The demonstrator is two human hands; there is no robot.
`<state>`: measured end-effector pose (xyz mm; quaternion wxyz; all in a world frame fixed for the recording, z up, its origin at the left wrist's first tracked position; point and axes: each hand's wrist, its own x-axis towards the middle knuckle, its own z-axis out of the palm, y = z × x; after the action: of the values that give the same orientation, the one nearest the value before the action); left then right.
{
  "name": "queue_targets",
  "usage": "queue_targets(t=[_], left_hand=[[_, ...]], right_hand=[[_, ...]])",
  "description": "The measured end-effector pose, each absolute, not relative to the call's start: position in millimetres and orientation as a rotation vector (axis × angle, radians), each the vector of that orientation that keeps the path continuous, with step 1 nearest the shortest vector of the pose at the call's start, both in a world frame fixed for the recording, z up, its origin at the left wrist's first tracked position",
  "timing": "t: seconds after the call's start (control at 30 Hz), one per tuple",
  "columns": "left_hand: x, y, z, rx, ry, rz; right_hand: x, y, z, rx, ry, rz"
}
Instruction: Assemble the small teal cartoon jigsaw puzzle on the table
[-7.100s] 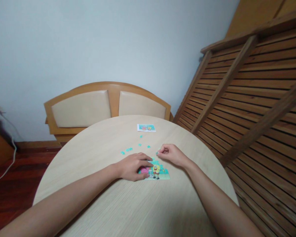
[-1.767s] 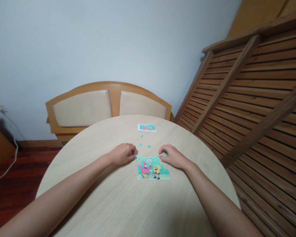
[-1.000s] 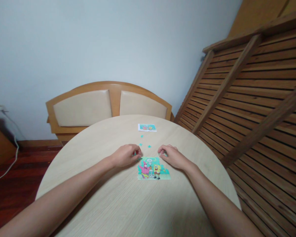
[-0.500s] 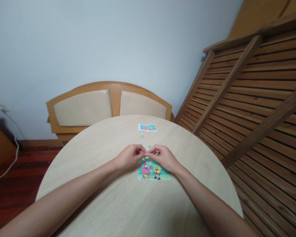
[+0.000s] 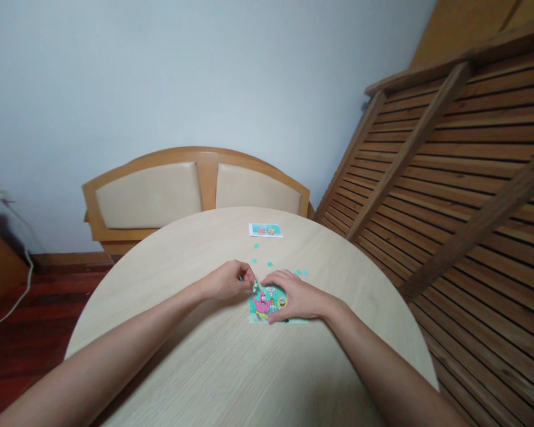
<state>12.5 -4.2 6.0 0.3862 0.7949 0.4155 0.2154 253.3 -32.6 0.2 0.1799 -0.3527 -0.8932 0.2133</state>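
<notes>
A partly assembled cartoon jigsaw puzzle (image 5: pixel 261 305) lies on the round table, with pink and yellow figures on a teal ground. My left hand (image 5: pixel 231 280) is closed in a pinch on a small puzzle piece (image 5: pixel 255 287) at the puzzle's upper left edge. Over the right part of the puzzle rests my right hand (image 5: pixel 296 296), its thumb and fingers spread apart and hiding some of the picture. Several loose teal pieces (image 5: pixel 270 264) are scattered just beyond both hands.
A folded picture card (image 5: pixel 266 230) lies farther back on the pale wooden table (image 5: pixel 182 356). Behind the table stands a headboard (image 5: pixel 207 178) against the wall. Slatted wooden panelling (image 5: pixel 427 178) leans at the right. A white cable (image 5: pixel 26 284) hangs at the left.
My hands have parted from their meeting point above the puzzle. The left keeps a piece and has moved slightly left; the right has opened and come down over the puzzle.
</notes>
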Motion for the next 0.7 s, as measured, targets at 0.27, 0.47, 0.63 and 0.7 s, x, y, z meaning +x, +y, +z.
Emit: queue_targets(t=[0.27,0.47,0.63,0.7], left_hand=[[11,-15,10,2.108,1.178,0.261],[12,-22,17,2.176,1.186,0.071],[12,-23,20,2.212,1.242,0.023],[12,-23,20,2.228,1.253,0.023]], right_hand=[[265,-22,-4,-1.050,-2.488,0.519],[265,-25,0,-1.042,-2.497,0.510],[255,-32,0,-0.981,-2.610,0.589],[253,-32,-1,-0.998,-2.617,0.578]])
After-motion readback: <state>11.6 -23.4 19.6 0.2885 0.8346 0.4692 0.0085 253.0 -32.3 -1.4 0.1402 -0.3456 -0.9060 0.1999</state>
